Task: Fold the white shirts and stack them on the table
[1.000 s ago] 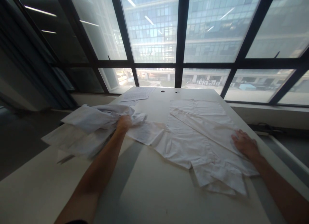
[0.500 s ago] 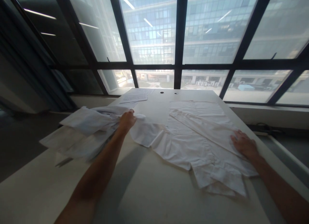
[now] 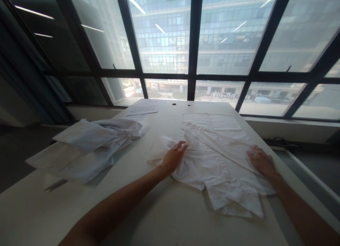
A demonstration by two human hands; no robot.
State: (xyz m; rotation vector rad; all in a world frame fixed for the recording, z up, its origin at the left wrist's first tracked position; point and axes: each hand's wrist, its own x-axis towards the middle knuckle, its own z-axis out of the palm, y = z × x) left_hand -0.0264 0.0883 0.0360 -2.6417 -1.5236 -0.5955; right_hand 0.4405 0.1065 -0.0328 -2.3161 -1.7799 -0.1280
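Observation:
A white shirt (image 3: 212,157) lies spread on the white table (image 3: 148,210), right of centre. My left hand (image 3: 174,157) rests on the shirt's left side, where its sleeve is folded inward; the fingers are stretched out over the cloth. My right hand (image 3: 260,161) lies flat on the shirt's right side, fingers apart, pressing it down. A heap of crumpled white garments (image 3: 90,147) sits at the table's left edge, apart from both hands.
Printed paper sheets (image 3: 143,108) lie at the far left of the table, near two small round holes (image 3: 174,104). Large dark-framed windows (image 3: 191,44) stand behind. The table's right edge runs close to my right arm.
My left hand has left the crumpled heap and swept right, carrying the shirt's left sleeve inward onto the body. The right hand has stayed in place on the shirt.

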